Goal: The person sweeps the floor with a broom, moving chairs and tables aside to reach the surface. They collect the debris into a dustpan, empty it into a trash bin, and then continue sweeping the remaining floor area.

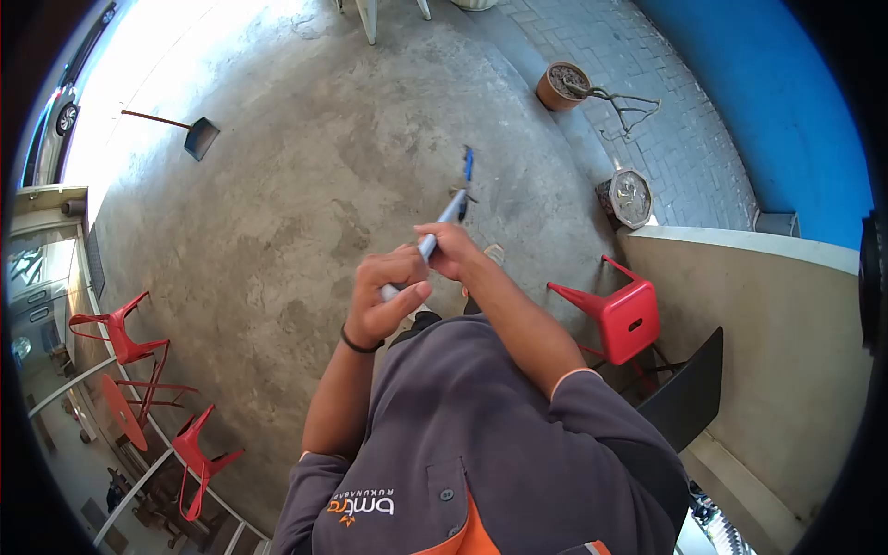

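My left hand [387, 289] is wrapped round the upper end of a broom's pale grey handle [427, 245], and a dark band circles that wrist. Further down the same handle, my right hand [449, 251] is closed as well. The handle slants away from me toward the floor. At its far end is a narrow blue and dark head [469, 165] on the concrete; its bristles are too small to make out.
A long-handled dustpan [202, 138] stands on the concrete floor [277, 203] to the left. Red chairs [196, 455] line the left side; a red stool [631, 322] is near the low wall [758, 287] at right. Potted plants [561, 90] edge the paving.
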Demonstrator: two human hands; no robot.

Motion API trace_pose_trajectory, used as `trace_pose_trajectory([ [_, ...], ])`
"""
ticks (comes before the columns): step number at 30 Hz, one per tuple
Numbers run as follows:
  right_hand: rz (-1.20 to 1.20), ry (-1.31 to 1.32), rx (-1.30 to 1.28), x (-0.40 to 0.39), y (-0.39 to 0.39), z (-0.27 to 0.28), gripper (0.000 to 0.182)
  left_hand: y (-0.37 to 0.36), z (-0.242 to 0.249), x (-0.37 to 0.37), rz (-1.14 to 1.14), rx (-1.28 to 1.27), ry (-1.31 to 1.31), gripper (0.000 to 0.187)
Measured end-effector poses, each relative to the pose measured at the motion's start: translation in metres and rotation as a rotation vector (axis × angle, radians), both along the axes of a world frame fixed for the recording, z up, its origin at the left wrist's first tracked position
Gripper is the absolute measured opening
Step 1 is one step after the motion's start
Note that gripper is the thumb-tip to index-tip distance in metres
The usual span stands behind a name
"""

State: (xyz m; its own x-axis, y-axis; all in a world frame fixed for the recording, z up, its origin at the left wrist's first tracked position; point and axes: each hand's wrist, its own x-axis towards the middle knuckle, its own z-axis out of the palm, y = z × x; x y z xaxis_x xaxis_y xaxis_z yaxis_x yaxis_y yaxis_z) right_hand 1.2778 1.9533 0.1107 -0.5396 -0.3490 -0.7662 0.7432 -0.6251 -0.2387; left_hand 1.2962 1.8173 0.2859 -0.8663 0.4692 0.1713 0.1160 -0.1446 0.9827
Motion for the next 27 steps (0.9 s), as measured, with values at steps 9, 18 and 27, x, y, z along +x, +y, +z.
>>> trace_pose_trajectory([
  [9,-0.225,-0.164,0.200,0.029,0.189,-0.057,0.011,0.125,-0.100,-0.032,-0.365,-0.066,-0.105,0.026],
  [18,0.046,-0.354,0.227,-0.110,0.292,-0.188,0.014,0.222,-0.173,-0.152,-0.125,-0.241,-0.300,0.020],
  [27,0.731,-0.247,0.047,-0.242,0.038,-0.151,0.015,0.082,-0.118,-0.166,0.707,-0.410,-0.237,0.022],
])
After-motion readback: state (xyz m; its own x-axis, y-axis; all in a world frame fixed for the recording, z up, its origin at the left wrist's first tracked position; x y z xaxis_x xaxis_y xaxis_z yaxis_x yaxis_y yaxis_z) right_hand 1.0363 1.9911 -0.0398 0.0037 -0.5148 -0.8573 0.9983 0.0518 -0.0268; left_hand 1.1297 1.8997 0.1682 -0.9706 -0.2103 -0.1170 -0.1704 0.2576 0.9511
